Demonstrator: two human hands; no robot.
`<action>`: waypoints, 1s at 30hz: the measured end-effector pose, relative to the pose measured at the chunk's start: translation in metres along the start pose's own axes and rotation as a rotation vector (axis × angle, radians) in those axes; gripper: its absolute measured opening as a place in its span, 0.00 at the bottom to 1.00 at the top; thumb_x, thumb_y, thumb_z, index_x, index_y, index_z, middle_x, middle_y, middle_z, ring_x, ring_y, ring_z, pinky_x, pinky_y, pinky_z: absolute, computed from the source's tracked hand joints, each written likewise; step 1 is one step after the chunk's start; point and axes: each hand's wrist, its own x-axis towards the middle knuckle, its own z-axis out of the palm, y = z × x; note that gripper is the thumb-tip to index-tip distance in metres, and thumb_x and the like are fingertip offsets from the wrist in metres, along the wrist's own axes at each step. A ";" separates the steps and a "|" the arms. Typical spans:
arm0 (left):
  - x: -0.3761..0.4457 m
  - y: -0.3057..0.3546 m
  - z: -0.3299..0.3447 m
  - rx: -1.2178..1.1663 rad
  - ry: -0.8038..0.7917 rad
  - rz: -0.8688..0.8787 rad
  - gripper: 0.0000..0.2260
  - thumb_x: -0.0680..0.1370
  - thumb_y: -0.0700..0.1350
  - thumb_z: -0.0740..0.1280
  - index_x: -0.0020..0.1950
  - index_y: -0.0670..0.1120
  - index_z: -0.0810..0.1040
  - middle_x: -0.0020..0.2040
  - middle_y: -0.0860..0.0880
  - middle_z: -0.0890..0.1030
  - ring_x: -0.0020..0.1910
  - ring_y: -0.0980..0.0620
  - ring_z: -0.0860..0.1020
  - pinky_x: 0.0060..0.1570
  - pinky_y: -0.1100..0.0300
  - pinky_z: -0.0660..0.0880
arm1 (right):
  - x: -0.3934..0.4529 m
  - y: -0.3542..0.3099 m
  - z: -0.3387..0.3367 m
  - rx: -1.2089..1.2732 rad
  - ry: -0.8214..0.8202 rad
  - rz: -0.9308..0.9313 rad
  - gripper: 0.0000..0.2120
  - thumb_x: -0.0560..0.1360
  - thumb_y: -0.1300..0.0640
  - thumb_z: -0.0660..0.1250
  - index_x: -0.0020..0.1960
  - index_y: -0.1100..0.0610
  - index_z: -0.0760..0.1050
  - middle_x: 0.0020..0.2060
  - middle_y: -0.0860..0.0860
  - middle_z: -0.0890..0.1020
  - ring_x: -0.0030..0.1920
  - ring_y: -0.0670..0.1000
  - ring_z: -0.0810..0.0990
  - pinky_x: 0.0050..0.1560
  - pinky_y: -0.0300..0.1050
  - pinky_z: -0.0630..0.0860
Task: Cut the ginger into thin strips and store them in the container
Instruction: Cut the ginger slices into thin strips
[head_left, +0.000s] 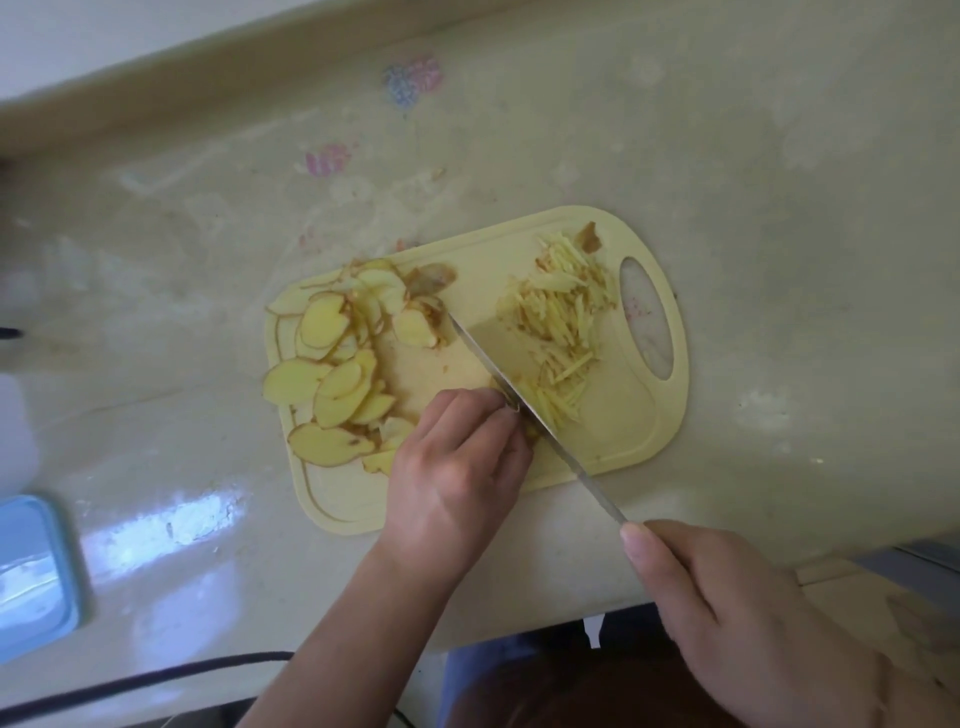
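A pale yellow cutting board (618, 447) lies on the cream counter (727, 156), with its oval handle hole on the side beyond the right hand.

The left hand (457, 467) rests on the near part of the board, fingers curled down and pressing on a small stack of ginger whose edge only just shows at the fingertips (506, 410); the piece itself is mostly hidden beneath them. The right hand (727, 613) is closed around the handle of a kitchen knife (524, 400), the handle hidden inside the grip and the thumb lying along the top near the blade's base. The blade runs diagonally away from the right hand across the board, its flat side touching the left hand's knuckles and its tip reaching the far slices.

To the left of the left hand and beyond it, a loose heap of ginger slices (332, 364) overlaps on the board, some with brown skin on their rims. On the other side of the blade, between the knife and the handle hole, lies a pile of thin ginger strips (563, 317).

Well off to the left of the left hand, at the picture's edge, sits a light blue container (36, 577), only partly in view. A dark cable (156, 675) crosses the counter's near edge.
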 end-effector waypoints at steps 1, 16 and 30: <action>0.000 0.002 -0.001 -0.005 -0.002 0.004 0.02 0.76 0.33 0.72 0.44 0.37 0.84 0.45 0.43 0.83 0.41 0.45 0.80 0.46 0.58 0.76 | 0.004 0.002 0.001 0.052 -0.027 0.001 0.38 0.67 0.19 0.38 0.38 0.49 0.69 0.28 0.50 0.75 0.28 0.47 0.73 0.33 0.42 0.69; 0.002 0.004 -0.004 -0.017 -0.041 -0.045 0.05 0.70 0.30 0.74 0.43 0.37 0.84 0.45 0.44 0.83 0.42 0.45 0.80 0.47 0.60 0.75 | -0.012 -0.015 -0.011 -0.003 0.033 0.001 0.41 0.68 0.19 0.38 0.34 0.53 0.72 0.30 0.47 0.77 0.29 0.44 0.75 0.33 0.38 0.71; -0.001 0.002 -0.004 0.001 -0.041 -0.023 0.02 0.74 0.33 0.74 0.44 0.38 0.85 0.43 0.44 0.82 0.41 0.45 0.80 0.46 0.58 0.76 | 0.004 -0.009 0.001 0.045 -0.036 0.010 0.37 0.69 0.22 0.40 0.33 0.53 0.66 0.28 0.47 0.76 0.29 0.47 0.74 0.34 0.41 0.68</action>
